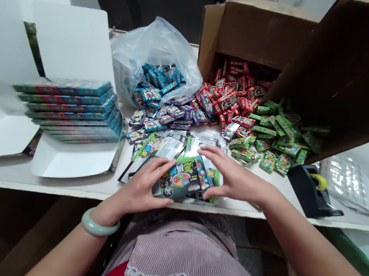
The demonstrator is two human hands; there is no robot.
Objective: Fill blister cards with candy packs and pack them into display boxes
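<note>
A dark printed plastic packet (179, 180) with bright lettering and a round coloured picture lies near the table's front edge. My left hand (143, 185) holds its left end, fingers along the top and thumb at the lower edge. At the packet's right end, my right hand (234, 178) is open, with thumb and fingers apart. Between them shows a blue printed piece (202, 172); whether it lies inside the packet or behind it, I cannot tell. More flat clear-and-printed packets (170, 147) are spread underneath, partly covered by my hands.
Heaps of small purple boxes (176, 113), red boxes (228, 100) and green boxes (278, 133) lie behind. Blue boxes (159, 81) fill a clear bag (128, 52). A large carton (267, 33) leans open at right beside a tape dispenser (312, 194). Stacked flat packs (78, 112) stand in a white box (69, 160).
</note>
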